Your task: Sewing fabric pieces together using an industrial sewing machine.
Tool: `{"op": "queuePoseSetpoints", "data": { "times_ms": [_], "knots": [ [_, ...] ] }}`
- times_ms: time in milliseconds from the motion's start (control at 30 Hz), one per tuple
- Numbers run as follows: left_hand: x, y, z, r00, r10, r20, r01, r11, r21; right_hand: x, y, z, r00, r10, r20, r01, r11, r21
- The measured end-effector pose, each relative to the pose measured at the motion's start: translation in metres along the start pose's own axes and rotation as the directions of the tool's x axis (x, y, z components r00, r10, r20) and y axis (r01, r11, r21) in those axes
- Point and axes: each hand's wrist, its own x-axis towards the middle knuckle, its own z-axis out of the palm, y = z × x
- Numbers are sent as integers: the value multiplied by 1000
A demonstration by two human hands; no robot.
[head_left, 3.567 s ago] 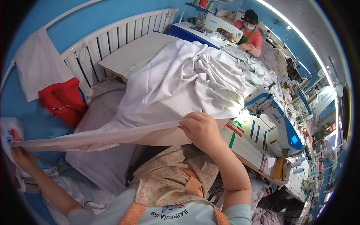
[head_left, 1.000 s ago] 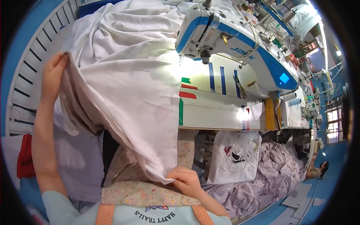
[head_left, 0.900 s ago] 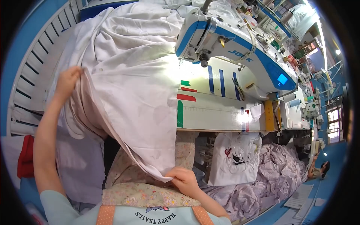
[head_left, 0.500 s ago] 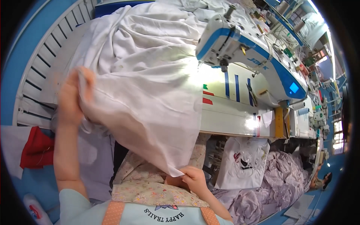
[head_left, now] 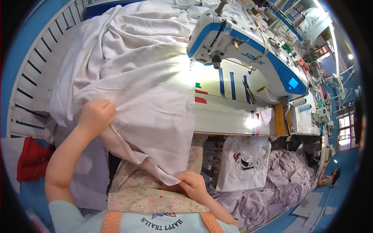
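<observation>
A large white cloth (head_left: pixel 151 105) spreads from the table at the back down over its front edge to my lap. My left hand (head_left: pixel 97 118) is closed in a fist on the cloth's left part, bunching it. Down at the near corner, my right hand (head_left: pixel 192 185) pinches the hem between thumb and fingers. Right of the cloth stands a white and blue sewing machine (head_left: pixel 248 54), its lamp lighting the cloth's right edge beside the needle area. Fingertips of my left hand are tucked in the fabric and hidden.
Thread snips (head_left: pixel 248 91) lie on the white machine table (head_left: pixel 229 118), near blue and red tape strips. Beneath it hang a white plastic bag (head_left: pixel 244 165) and a heap of pale crumpled fabric (head_left: pixel 283 182). A red cloth (head_left: pixel 34 159) lies at left. Someone sits far right.
My left hand has come down and to the right with its part of the cloth, which now lies lower and flatter. My right hand still pinches the corner. The view has shifted slightly.
</observation>
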Motion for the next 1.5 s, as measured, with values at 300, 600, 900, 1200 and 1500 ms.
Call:
{"op": "queuePoseSetpoints", "data": {
  "times_ms": [300, 600, 900, 1200, 1500],
  "knots": [
    [6, 1, -5, 999, -23, -43, 19, 995, -103, -3, -2, -1, 997, -69, -22, 69, 997, -21],
    [9, 10, -2, 998, 66, 25, -65, 997, -46, -4, -1, 2, 991, -113, -67, 111, 993, -37],
    [19, 3, -24, 996, -8, -87, 6, 1000, -26, -7, -1, 0, 994, -100, -48, 99, 995, -25],
    [28, -7, -13, 982, -183, -53, 177, 980, -90, -16, -10, 0, 995, -97, -26, 97, 995, -5],
    [12, 7, 29, 931, -364, 39, 364, 931, 5, -1, 30, 2, 986, 160, -38, -158, 986, 50]
  ]
}}
